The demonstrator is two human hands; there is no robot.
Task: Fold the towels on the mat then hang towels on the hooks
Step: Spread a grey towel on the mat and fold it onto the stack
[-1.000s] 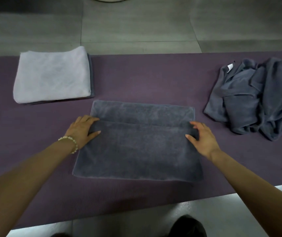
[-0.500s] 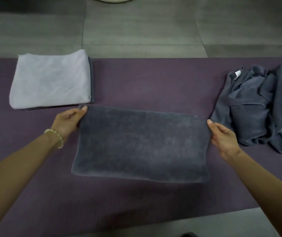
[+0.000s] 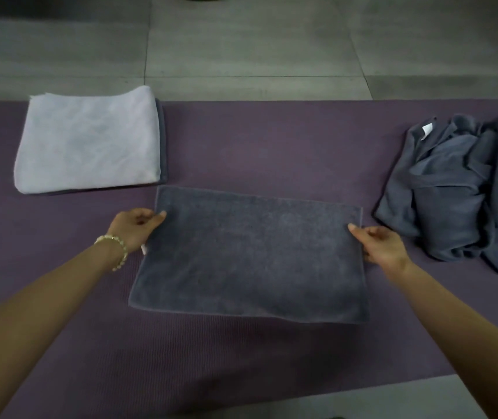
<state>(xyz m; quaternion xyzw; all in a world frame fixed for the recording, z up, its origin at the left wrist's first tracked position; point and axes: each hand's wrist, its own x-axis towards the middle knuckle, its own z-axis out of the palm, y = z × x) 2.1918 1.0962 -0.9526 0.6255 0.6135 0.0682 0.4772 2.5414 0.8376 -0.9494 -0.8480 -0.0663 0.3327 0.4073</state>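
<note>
Both hands, left hand (image 3: 134, 228) and right hand (image 3: 382, 247), pinch opposite short edges of the folded dark grey towel (image 3: 250, 255) lying flat on the purple mat (image 3: 241, 152); pulling unevenly could slip its layers and skew the fold.

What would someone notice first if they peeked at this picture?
First, the flat dark grey terry towel in the middle of the purple ribbed mat, with the left hand and the right hand pinching its two short edges. Next, the neatly folded pale lilac towel at the mat's far left, and the crumpled heap of dark grey towels at its far right.
</note>
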